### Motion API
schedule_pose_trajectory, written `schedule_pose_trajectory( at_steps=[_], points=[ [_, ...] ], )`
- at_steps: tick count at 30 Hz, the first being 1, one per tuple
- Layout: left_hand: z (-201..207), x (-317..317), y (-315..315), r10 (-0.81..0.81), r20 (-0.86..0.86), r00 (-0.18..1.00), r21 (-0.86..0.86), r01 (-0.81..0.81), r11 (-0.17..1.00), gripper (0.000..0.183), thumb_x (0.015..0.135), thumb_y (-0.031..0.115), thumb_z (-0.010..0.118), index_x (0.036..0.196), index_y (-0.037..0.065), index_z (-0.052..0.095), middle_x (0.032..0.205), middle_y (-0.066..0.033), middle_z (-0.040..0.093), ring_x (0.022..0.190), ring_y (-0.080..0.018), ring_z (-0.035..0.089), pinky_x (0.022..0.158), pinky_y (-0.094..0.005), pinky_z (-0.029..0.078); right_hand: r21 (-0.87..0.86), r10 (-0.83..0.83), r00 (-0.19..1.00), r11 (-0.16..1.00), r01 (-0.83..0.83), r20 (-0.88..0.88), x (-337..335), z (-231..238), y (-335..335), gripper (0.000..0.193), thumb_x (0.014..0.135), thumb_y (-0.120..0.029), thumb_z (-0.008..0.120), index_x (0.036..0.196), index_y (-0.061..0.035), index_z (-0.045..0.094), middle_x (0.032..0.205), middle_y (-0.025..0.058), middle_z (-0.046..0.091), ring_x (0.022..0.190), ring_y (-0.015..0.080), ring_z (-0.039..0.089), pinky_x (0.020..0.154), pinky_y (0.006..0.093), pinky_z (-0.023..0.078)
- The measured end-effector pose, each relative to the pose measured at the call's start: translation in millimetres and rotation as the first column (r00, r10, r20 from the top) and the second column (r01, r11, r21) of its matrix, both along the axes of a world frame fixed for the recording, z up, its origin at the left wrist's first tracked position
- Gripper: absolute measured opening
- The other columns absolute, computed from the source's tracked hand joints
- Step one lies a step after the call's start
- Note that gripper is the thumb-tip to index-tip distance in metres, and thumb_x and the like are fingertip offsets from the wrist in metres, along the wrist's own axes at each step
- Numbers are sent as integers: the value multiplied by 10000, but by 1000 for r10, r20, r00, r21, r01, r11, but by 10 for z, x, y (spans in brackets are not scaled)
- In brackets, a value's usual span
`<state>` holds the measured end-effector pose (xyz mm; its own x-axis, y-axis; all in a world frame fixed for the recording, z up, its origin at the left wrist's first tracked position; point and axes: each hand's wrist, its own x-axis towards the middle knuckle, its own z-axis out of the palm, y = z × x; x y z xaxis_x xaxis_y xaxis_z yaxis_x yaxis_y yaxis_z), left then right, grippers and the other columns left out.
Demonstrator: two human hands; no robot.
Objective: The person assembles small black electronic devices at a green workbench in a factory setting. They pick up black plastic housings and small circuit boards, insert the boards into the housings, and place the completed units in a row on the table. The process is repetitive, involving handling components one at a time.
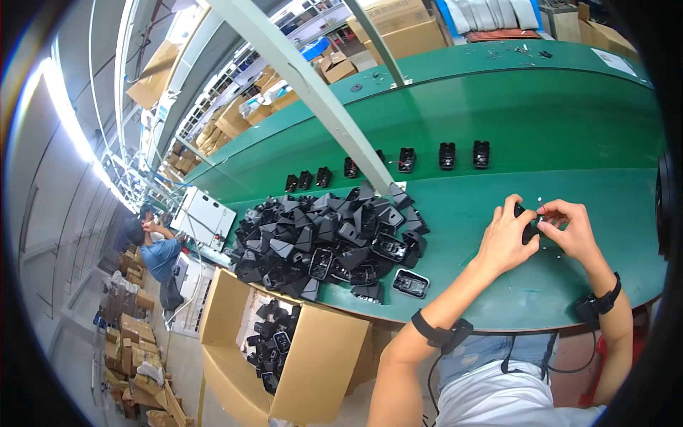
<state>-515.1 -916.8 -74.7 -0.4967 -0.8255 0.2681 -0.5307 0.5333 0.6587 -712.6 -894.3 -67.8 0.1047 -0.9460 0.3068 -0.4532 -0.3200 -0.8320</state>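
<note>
Over the right part of the green bench, my left hand (501, 242) is closed around a black plastic housing (527, 232), which the fingers partly cover. My right hand (573, 229) meets it from the right, thumb and index finger pinched on a small wired part (541, 205). A thin dark reddish wire with a white tip sticks up from that pinch; the part's body is mostly hidden. To the left of my left forearm lies a single open black shell (410, 283) with a pale rim, near the bench's front edge.
A large heap of black plastic housings (306, 238) covers the bench to the left. Below it stands an open cardboard box (320, 356) holding more. Several black units (447, 156) line the green strip behind. A slanted metal post (306, 85) rises at the heap's back. Another person (158, 252) works far left.
</note>
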Motion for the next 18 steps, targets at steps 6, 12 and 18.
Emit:
schedule_pose_trajectory(
  at_steps=[6, 12, 18],
  points=[
    [-92, -63, -50, -58, -202, 978, -37, 51, 998, 553, 756, 214, 764, 1271, 81, 612, 1359, -208, 463, 1173, -412, 549, 978, -460, 500, -128, -77, 997, 989, 78, 16, -42, 95, -18, 206, 796, -43, 736, 997, 1, 717, 926, 85, 722, 817, 136, 679, 643, 262, 526],
    [-179, -45, -224, 5, -523, 852, 261, 155, 953, 859, 698, 137, 886, 1394, 29, 394, 1372, -155, 486, 1280, -287, 524, 1087, -425, 442, 1, 3, 900, 1000, -4, 436, -217, -116, -66, 151, 878, -48, 722, 1001, 0, 651, 1024, 121, 718, 925, 147, 673, 791, 275, 539],
    [-234, 45, -205, -44, -699, 714, 310, 357, 881, 941, 673, -7, 887, 1435, -6, 335, 1372, -175, 511, 1270, -261, 545, 1079, -395, 457, -92, 107, 937, 992, -81, 333, -91, -38, -8, 149, 884, -35, 725, 976, 20, 621, 1015, 145, 757, 859, 144, 720, 778, 304, 577]
  ],
)
